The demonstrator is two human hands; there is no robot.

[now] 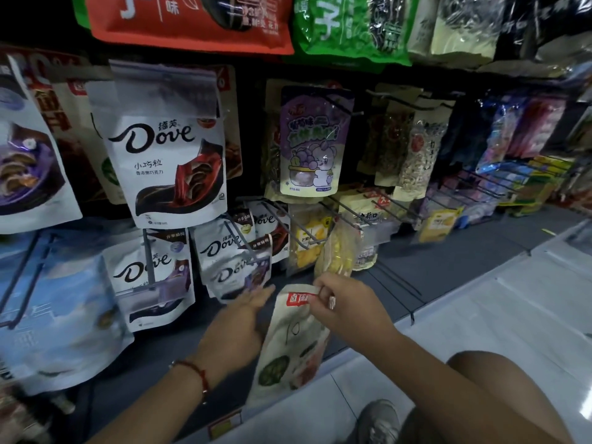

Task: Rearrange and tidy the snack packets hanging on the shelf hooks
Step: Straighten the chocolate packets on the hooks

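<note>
While the right hand [344, 304] pinches the top edge of a cream packet [290, 344] between thumb and curled fingers, the left hand [238, 318] lies flat against the packet's left side with its fingers straight and reaching toward the lowest row of hooks. The packet hangs tilted in front of the dark bottom shelf [416, 261], off any hook, its lower end near the shelf's front edge. A red thread bracelet [198, 374] circles the left wrist.

Close above the hands, bare wire hooks [282, 224] jut forward and down, and small white chocolate pouches [235, 261] hang just beyond the left fingertips. Yellow dried-fruit packets [312, 238] hang right of them. Higher up hang a large white chocolate bag [166, 149] and a purple candy pouch [312, 142] with a cartoon animal and grapes. Red and green bags [192, 20] crowd the top row.

"Dove" reads plainly on the large bag and on the small pouches below it, with Chinese characters beside. The held packet carries a red label with white characters, partly covered by the right fingers, and pictures of green slices lower down.

Open room lies to the right: the dark shelf is bare there, and pale floor tiles [480, 315] stretch beyond its edge. A knee [499, 389] and a grey shoe [379, 421] sit at lower right.
</note>
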